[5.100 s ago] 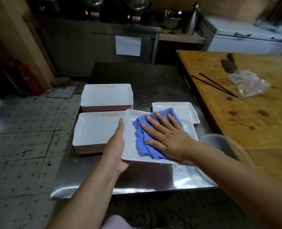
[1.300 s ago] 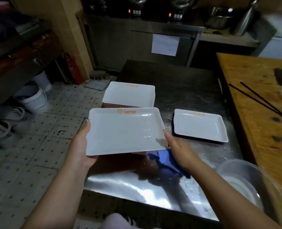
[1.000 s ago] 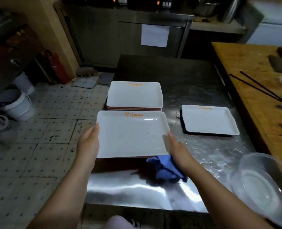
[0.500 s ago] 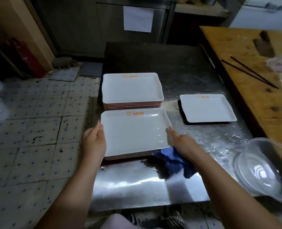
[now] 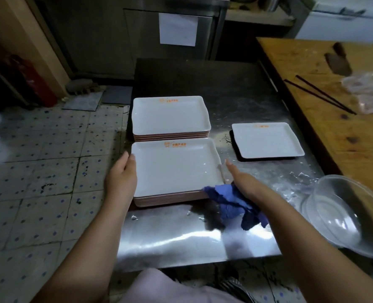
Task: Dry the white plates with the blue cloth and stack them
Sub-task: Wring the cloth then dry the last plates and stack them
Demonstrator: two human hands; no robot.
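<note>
Plates lie in three places on the steel table [image 5: 235,88]. The near stack [image 5: 174,169] sits at the table's left side, its top plate white with orange print along the far rim; the lower plates show pinkish edges. Just behind it, almost touching, stands the far stack [image 5: 170,115]. A single plate [image 5: 266,139] lies apart to the right, flat on the wet steel.

The left hand [image 5: 122,176] rests against the left edge of the near stack's top plate, fingers straight along the rim and the thumb hidden, so a grip cannot be told. The right hand [image 5: 241,182] is beside the stack's right edge, its forefinger stretched out straight. The blue cloth [image 5: 231,204] hangs crumpled from under this hand, held by fingers that are hidden, and drapes down at the stack's near right corner.

A clear plastic bowl [image 5: 343,215] sits tilted at the table's right edge. Two dark chopsticks [image 5: 318,96] lie on the wooden counter [image 5: 343,136] beyond.
</note>
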